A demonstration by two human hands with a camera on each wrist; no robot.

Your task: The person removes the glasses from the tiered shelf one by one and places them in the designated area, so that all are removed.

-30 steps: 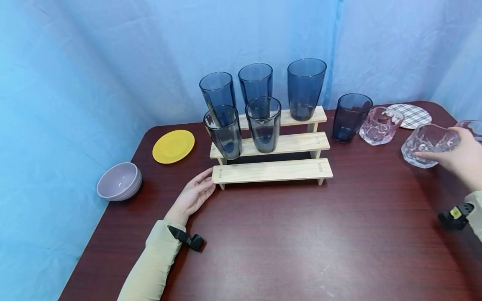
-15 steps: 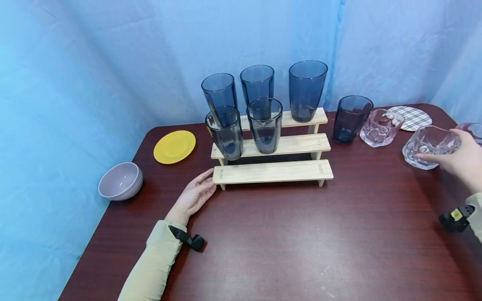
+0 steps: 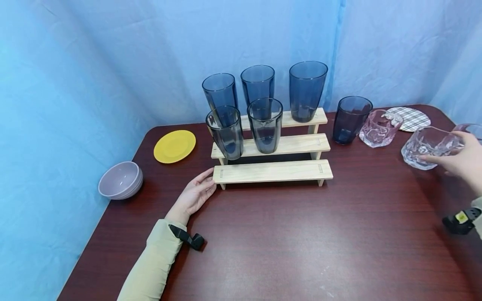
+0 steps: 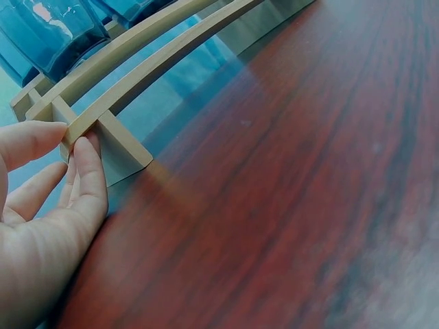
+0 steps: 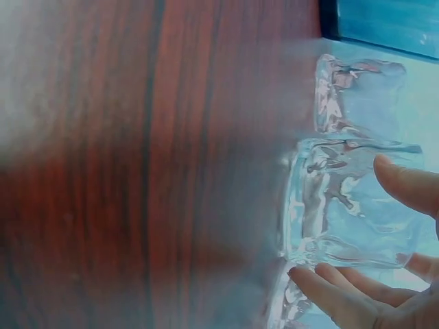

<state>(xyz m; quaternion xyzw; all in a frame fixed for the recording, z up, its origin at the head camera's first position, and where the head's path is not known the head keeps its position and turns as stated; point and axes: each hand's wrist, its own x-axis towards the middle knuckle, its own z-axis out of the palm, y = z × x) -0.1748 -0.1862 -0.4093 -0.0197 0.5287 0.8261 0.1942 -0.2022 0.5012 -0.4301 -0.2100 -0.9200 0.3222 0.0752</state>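
Note:
My left hand [image 3: 192,197] pinches the left end of the lowest board of a three-step wooden stand [image 3: 271,172], thumb on top and fingers below, as the left wrist view shows. Three blue tumblers [image 3: 308,92] stand on the top step and two greyer ones [image 3: 265,129] on the middle step. At the far right, my right hand [image 3: 465,156] is around a clear faceted glass [image 3: 429,148] on the table, its fingers loosely extended. In the right wrist view the thumb overlaps the glass [image 5: 350,205] and the fingertips lie along its lower side; firm contact is unclear.
Right of the stand are a dark blue tumbler [image 3: 350,121], a pinkish faceted glass [image 3: 378,131] and a checked round mat [image 3: 412,118]. Another glass [image 3: 472,128] is partly behind my right hand. A yellow plate [image 3: 175,146] and lilac bowl [image 3: 121,180] sit at left. Blue curtains border the table.
My right hand has drawn back slightly to the right, its fingers looser, while the clear glass stays where it was. My left hand and the stand have not moved.

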